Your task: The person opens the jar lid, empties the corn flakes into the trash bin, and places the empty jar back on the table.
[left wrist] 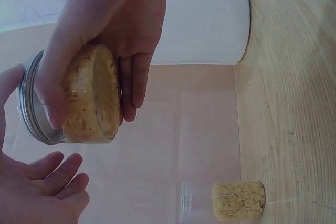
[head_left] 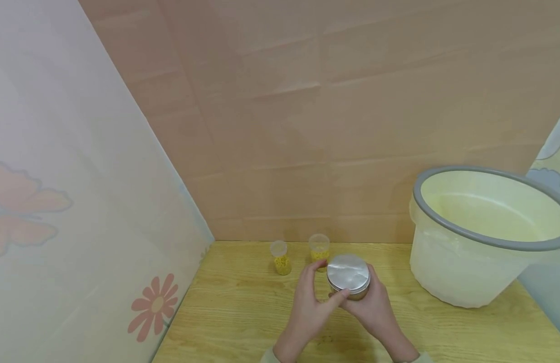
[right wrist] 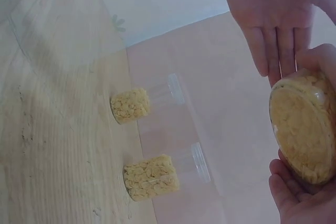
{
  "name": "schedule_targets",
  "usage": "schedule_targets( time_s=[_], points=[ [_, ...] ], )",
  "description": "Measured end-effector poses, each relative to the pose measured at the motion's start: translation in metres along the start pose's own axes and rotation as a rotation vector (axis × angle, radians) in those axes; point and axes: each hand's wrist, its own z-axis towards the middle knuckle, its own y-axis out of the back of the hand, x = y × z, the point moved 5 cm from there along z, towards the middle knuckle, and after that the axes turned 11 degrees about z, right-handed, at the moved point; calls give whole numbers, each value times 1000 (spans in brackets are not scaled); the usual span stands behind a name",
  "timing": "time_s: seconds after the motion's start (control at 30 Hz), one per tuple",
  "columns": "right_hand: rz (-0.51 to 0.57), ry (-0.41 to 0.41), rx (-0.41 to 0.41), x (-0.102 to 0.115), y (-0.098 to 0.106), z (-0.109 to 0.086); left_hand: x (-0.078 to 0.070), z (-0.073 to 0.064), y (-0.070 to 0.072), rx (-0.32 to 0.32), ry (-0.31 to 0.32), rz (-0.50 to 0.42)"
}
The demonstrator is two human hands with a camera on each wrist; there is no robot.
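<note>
My right hand (head_left: pixel 372 307) grips a squat clear jar (left wrist: pixel 94 98) of pale yellow flakes, its thumb over the side and its fingers behind and under the base. A silver metal lid (head_left: pixel 349 273) covers the jar, which tilts in the left wrist view. On the left of the jar, my left hand (head_left: pixel 309 302) has its thumb at the lid's near edge. Its other fingers (left wrist: pixel 63 177) are spread loosely beside the jar, and in the right wrist view they extend nearly straight. Part of the right hand is hidden by the jar.
Two slim clear jars stand behind the hands on the wooden table (head_left: pixel 234 312): a left jar (head_left: pixel 282 262) and a right jar (head_left: pixel 319 244), both partly filled with yellow flakes. A large white tub (head_left: pixel 461 272) with a grey rim stands on the right. Wall sheets border the table.
</note>
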Motion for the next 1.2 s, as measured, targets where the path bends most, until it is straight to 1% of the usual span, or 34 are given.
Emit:
schedule_targets(
  time_s=[0.13, 0.27, 0.4, 0.5, 0.6, 0.77, 0.9, 1.03, 1.2],
  points=[
    [15, -11, 17, 1, -4, -4, 1, 1, 1, 13, 17, -26],
    [15, -2, 37, 1, -8, -6, -1, 2, 1, 25, 10, -34],
    [2, 3, 52, 1, -10, -8, -3, 3, 0, 43, 21, -50],
    [2, 13, 57, 2, -12, -9, -3, 5, 0, 51, 17, -49],
    [23, 51, 73, 5, -14, -12, -4, 6, 0, 46, 1, -41],
    [76, 115, 93, 12, -16, -15, -7, 8, 1, 21, -25, -27],
    [67, 148, 98, 15, -15, -14, -8, 9, 1, 27, -29, -41],
    [60, 138, 100, 14, -15, -14, -8, 9, 1, 32, -32, -44],
    [42, 115, 84, 13, -13, -14, -8, 9, 1, 37, -62, -68]
  ],
)
